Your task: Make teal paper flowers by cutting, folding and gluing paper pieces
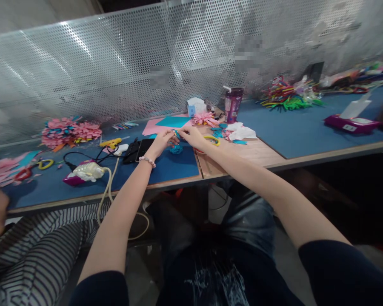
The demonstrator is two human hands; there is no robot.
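My left hand (162,142), with a beaded bracelet on its wrist, meets my right hand (192,137) over the blue table mat. Between their fingertips is a small blue strip (177,134), pinched from both sides; its exact kind is too small to make out. Just below the fingers lies a crumpled blue frilly piece (176,149), and I cannot tell whether it joins the strip. Yellow-handled scissors (212,140) lie partly behind my right wrist. Pink and blue sheets (172,122) are spread beyond my hands.
A dark phone-like slab (146,146), a yellow glue gun (111,143) and a white-and-purple power strip (84,172) lie left. A purple cup (233,105) with a straw stands behind white tissue (241,131). Pink frilly bundles (67,132) sit far left. Another person's striped clothing (47,250) shows beside me.
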